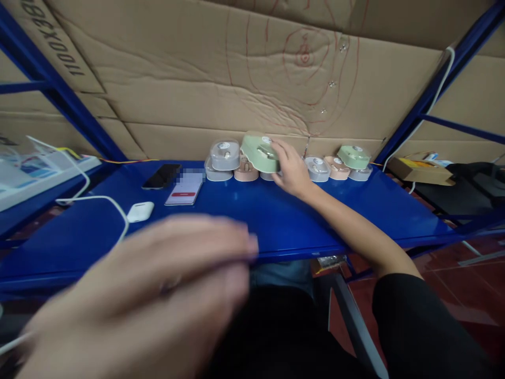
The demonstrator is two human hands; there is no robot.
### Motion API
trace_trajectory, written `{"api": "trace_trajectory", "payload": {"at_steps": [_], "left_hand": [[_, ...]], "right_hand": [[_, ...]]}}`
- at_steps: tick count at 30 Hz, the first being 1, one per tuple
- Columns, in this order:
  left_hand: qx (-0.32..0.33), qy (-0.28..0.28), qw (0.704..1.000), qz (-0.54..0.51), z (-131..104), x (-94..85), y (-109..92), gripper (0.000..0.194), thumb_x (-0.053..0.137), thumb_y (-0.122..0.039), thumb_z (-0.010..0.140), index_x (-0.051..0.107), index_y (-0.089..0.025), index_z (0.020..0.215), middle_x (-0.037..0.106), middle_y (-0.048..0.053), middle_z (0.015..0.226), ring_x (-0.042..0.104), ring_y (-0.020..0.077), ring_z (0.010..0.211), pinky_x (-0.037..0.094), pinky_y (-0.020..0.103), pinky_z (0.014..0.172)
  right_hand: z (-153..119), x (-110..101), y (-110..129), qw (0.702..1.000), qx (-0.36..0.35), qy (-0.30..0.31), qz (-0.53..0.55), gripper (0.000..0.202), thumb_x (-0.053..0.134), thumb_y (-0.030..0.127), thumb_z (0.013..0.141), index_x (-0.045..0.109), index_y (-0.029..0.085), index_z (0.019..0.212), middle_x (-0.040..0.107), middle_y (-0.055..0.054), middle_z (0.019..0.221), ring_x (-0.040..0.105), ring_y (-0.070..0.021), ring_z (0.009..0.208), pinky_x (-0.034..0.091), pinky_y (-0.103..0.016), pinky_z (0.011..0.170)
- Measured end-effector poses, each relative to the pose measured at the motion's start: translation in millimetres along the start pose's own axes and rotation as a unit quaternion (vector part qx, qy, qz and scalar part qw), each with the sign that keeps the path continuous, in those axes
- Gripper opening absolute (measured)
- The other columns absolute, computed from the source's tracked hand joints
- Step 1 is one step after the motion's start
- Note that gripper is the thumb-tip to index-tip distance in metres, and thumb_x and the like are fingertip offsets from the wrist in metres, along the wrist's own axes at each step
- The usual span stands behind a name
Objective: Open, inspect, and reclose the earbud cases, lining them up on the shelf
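At the back of the blue tabletop [252, 210], passage is being closed by the brown cardboard wall [169, 89] and, before it, by a row of grey, peach and green plastic containers [317, 168]. On the left, movement is being hindered by two flat phones [183, 193], a white rounded case [140, 211] and a thin white cable [106, 197]. Between the phones and the bare right forearm [353, 218], a low path is being offered, partly masked in front by the blurred left hand [158, 295].

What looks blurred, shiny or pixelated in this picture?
Head view: bare left hand heavily blurred; head view: bare right hand much sharper; head view: pale glint on the glossy blue tabletop; head view: blocky pixels over the top of the lit, rectangular, pale-screened phone.
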State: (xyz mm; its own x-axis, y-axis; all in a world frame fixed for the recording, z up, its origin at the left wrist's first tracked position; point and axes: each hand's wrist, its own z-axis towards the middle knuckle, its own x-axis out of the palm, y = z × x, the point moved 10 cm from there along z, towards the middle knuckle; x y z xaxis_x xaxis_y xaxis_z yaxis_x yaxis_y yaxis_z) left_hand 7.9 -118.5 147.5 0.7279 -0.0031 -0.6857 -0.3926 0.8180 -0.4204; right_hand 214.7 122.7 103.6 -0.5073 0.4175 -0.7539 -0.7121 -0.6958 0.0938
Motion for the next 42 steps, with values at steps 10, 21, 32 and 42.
{"api": "trace_trajectory", "payload": {"at_steps": [10, 21, 32, 42], "left_hand": [[-0.155, 0.167, 0.965, -0.129, 89, 96.5, 212, 0.121, 0.097, -0.065, 0.074, 0.044, -0.022, 0.174, 0.062, 0.024, 0.170, 0.063, 0.0408, 0.157, 0.050, 0.058, 0.131], [-0.139, 0.118, 0.982, -0.039, 76, 126.4, 204, 0.129, 0.106, -0.061, 0.061, 0.046, -0.024, 0.170, 0.062, 0.020, 0.164, 0.057, 0.0475, 0.155, 0.047, 0.064, 0.130], [-0.080, 0.186, 0.979, -0.026, 70, 131.3, 188, 0.060, 0.087, -0.057, 0.092, 0.080, -0.034, 0.148, 0.061, 0.011, 0.163, 0.058, 0.0397, 0.155, 0.042, 0.061, 0.137], [-0.105, 0.099, 0.989, 0.021, 80, 92.4, 208, 0.061, 0.062, -0.070, 0.106, 0.086, -0.022, 0.135, 0.063, 0.017, 0.157, 0.060, 0.0400, 0.151, 0.044, 0.060, 0.136]], "right_hand": [[-79, 18, 23, 0.971, -0.074, 0.091, 0.208, 0.063, 0.073, 0.041, 0.101, 0.048, 0.029, 0.157, 0.051, -0.021, 0.173, 0.048, -0.0366, 0.168, 0.046, -0.061, 0.135], [-76, 30, 29, 0.967, 0.004, 0.187, 0.175, 0.107, 0.090, 0.078, 0.084, 0.051, 0.027, 0.170, 0.067, -0.020, 0.158, 0.066, -0.0470, 0.146, 0.055, -0.067, 0.124], [-73, -14, -68, 0.972, 0.149, 0.115, 0.138, 0.099, 0.066, 0.090, 0.096, 0.058, 0.020, 0.164, 0.070, -0.022, 0.160, 0.071, -0.0478, 0.141, 0.054, -0.071, 0.123], [-81, 6, -89, 0.961, 0.171, 0.183, 0.116, 0.096, 0.071, 0.087, 0.095, 0.060, 0.022, 0.165, 0.075, -0.021, 0.153, 0.079, -0.0434, 0.126, 0.062, -0.069, 0.113]]}}
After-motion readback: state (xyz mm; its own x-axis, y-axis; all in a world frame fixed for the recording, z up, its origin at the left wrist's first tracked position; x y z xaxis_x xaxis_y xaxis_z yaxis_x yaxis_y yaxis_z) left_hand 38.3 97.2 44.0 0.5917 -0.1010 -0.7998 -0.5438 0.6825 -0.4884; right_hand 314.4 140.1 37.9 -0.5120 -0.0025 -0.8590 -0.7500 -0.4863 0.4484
